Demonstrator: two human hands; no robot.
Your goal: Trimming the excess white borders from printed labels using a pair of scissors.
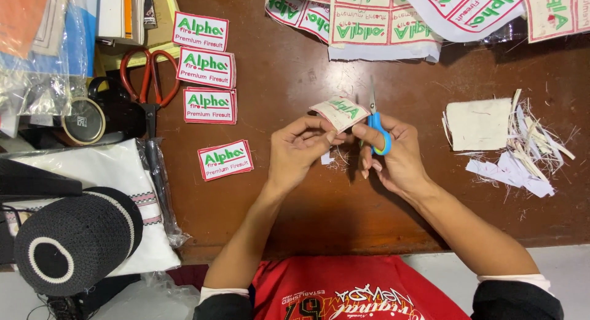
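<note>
Red shirt (344,289) below brown wooden table (295,203) with label scraps (522,154).

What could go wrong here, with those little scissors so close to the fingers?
The left hand pinches the small label right beside the blades of the blue scissors in the right hand, so a slip might nick a fingertip. A crooked snip could also cut into the label's red border. Loose trimmings might scatter across the table.
</note>
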